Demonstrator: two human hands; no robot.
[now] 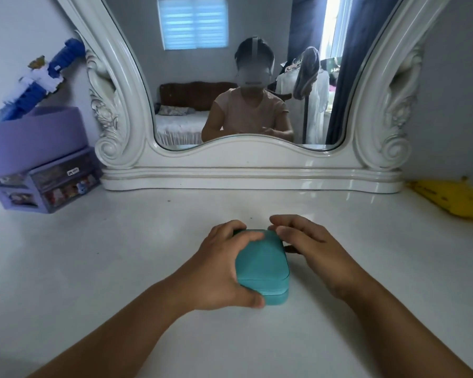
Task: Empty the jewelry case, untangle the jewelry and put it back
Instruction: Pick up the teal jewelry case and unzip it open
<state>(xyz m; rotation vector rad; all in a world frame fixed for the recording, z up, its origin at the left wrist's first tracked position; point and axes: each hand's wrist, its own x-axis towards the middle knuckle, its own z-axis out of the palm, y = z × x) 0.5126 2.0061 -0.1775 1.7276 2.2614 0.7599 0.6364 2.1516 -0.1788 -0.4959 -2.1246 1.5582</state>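
A small teal jewelry case (pixel 262 266) lies closed on the white dresser top (pixel 120 268), in the middle just in front of me. My left hand (pixel 221 266) grips its left side, thumb at the near corner and fingers curled over the far left edge. On the case's right side my right hand (pixel 309 244) has its fingers bent at the far right corner, touching the seam; something dark shows under its fingers. No jewelry is visible.
A large white ornate mirror (pixel 246 170) stands at the back of the dresser. A purple drawer organiser (pixel 44 186) with a blue and white toy sits at the left. At the right edge lies a yellow object (pixel 451 197).
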